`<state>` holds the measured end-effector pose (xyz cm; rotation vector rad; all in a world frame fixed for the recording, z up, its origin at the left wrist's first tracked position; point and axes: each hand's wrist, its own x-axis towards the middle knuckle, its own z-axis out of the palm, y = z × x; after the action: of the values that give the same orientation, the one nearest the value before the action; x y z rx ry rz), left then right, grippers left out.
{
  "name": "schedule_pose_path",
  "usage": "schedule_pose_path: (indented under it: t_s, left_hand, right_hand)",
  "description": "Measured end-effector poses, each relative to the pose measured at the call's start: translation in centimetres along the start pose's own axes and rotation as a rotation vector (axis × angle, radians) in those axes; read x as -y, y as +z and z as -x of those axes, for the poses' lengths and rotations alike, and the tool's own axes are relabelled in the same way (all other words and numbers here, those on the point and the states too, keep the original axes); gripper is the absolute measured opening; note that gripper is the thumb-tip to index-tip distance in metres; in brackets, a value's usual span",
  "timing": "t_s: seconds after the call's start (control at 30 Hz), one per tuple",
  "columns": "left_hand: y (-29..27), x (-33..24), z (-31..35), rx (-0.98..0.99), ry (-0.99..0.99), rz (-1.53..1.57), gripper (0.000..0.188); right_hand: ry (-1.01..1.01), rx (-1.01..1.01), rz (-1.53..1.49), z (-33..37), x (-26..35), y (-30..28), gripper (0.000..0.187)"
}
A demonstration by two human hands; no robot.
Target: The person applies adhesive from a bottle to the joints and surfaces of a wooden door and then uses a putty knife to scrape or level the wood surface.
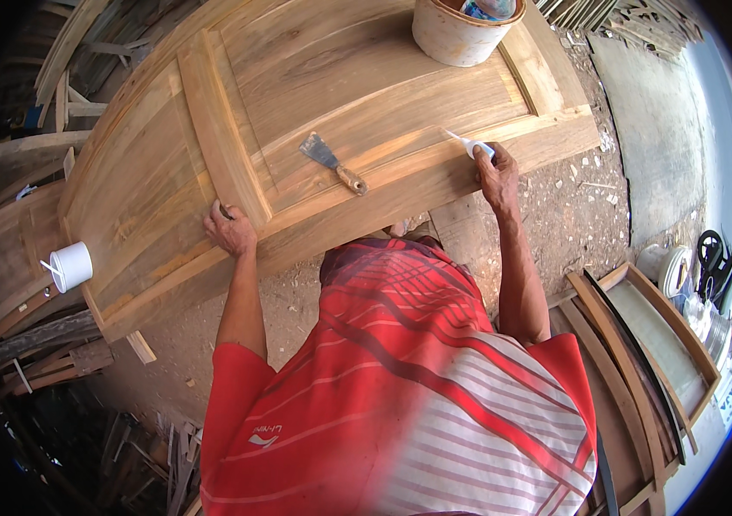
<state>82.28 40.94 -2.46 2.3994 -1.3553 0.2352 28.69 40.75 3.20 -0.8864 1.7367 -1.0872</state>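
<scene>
A panelled wooden door (314, 82) lies flat in front of me. My right hand (498, 181) is closed round a small white bottle (481, 151) with a long thin nozzle, held over the door's near rail. The nozzle points to the far left, toward the panel's edge. My left hand (232, 230) rests at the near end of the door's cross rail, fingers curled on a small dark object (225, 211) that I cannot make out. Between my hands, a putty knife (334, 162) with a worn wooden handle lies on the door.
A stained white bucket (462, 36) stands on the door's far right. At its left end sits a white tub (72, 266) with a stick in it. Wooden frames (675, 331) lean at the lower right, and scrap wood (155, 469) lies at the lower left. Chips litter the ground.
</scene>
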Motion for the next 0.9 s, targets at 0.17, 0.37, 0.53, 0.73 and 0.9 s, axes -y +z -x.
schedule_pose_path:
  t_s: [0.17,0.37,0.53,0.73,0.9]
  left_hand:
    - [0.05,0.1,0.18,-0.034,-0.005,0.007,0.038]
    - [-0.39,-0.44,0.21,-0.003,-0.023,0.026,0.039]
    - [-0.31,-0.3,0.27,-0.003,-0.037,0.026,0.039]
    - [0.11,0.07,0.21,-0.031,0.0,0.016,0.038]
    - [-0.02,-0.08,0.19,-0.009,-0.001,0.038,0.037]
  right_hand:
    - [-0.022,0.013,0.026,-0.2,0.11,0.18,0.035]
    - [-0.017,0.015,0.055,-0.58,-0.39,0.45,0.036]
    - [0.0,0.009,0.01,-0.44,-0.27,0.61,0.034]
    - [-0.008,-0.007,0.006,-0.47,-0.4,0.64,0.033]
    - [-0.016,0.002,0.036,-0.68,-0.82,0.41,0.031]
